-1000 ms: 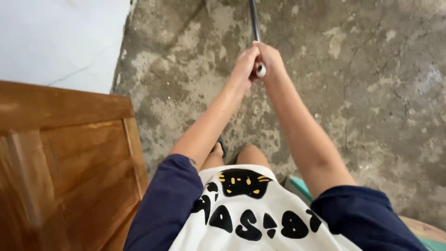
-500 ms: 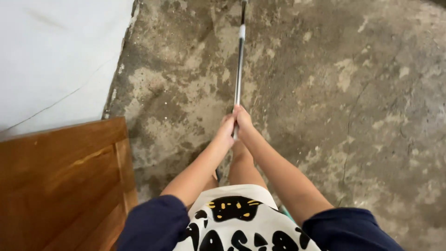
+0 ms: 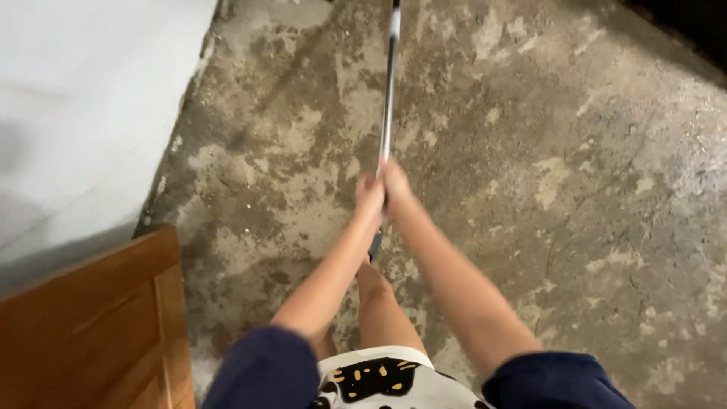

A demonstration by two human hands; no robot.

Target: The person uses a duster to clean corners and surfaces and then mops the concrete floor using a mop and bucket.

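Observation:
Both of my hands grip the near end of a long, thin metal pole [image 3: 389,91] with dark and white bands, which runs away from me and out of the top of the view. My left hand [image 3: 369,198] wraps the pole on its left side and my right hand [image 3: 396,185] closes on it just beside and slightly ahead. The pole's far end is out of view. Below my arms I see my bare leg [image 3: 381,310], dark blue sleeves and a white printed shirt [image 3: 379,379].
Rough, stained and cracked concrete floor [image 3: 575,189] fills most of the view. A pale white wall [image 3: 83,113] rises on the left. A brown wooden panelled door or cabinet [image 3: 98,333] stands at the lower left, close to my left arm.
My view has shifted forward and right, so the wooden panel has slid lower left. My hands pulled back toward my body a second ago and now hold the pole at about the same place.

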